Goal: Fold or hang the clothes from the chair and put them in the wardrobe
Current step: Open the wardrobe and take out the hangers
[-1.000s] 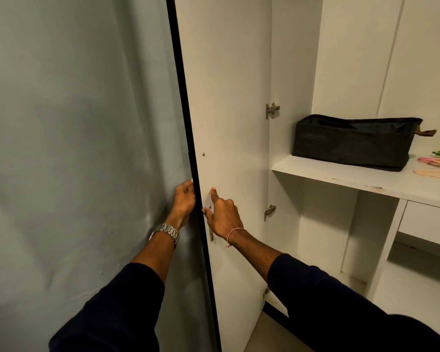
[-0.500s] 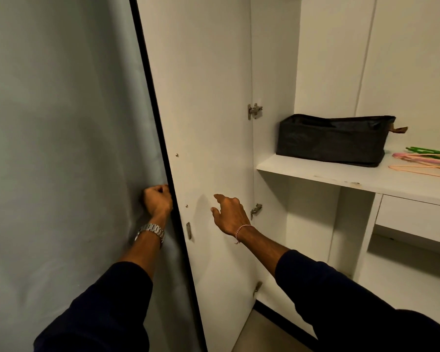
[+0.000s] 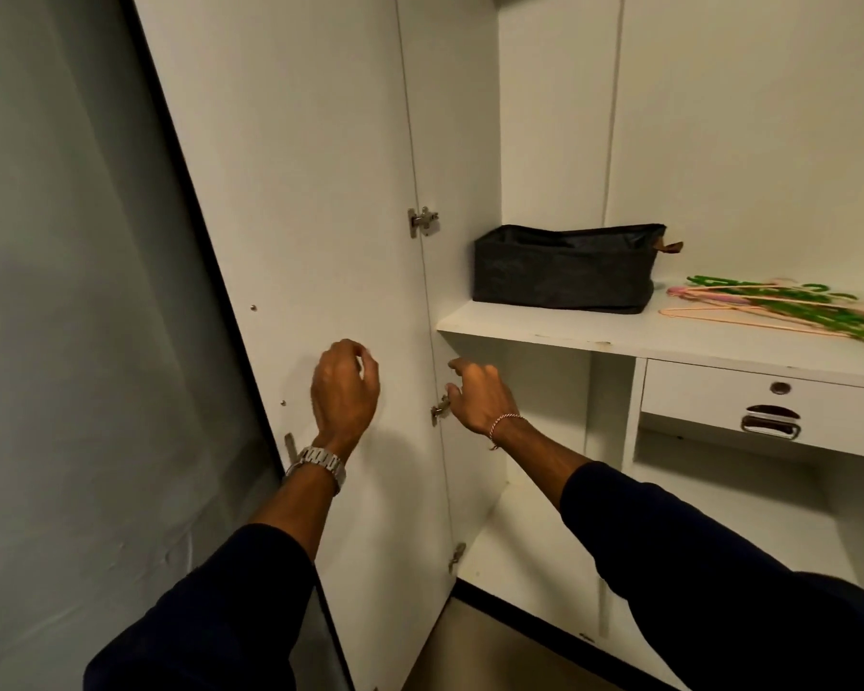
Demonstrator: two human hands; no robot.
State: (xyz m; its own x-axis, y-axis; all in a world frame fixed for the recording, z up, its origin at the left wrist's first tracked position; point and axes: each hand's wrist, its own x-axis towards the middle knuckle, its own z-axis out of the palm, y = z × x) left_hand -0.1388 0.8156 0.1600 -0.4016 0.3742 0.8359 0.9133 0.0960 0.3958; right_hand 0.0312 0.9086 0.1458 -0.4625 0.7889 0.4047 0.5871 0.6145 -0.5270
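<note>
Here, both hands, left (image 3: 345,386) and right (image 3: 475,391), loosely curled, empty, before the wardrobe door (image 3: 295,192).

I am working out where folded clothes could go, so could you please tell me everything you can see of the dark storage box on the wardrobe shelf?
The dark storage box is a low, rectangular, open-topped bin that looks like soft charcoal fabric, with slightly sagging walls and a small brown tab at its right end. It stands upright on the white shelf, at its left end near the wardrobe's side wall. Its inside is too dark to tell what it holds. The hangers lie to its right, apart from it; neither hand touches it.
</note>
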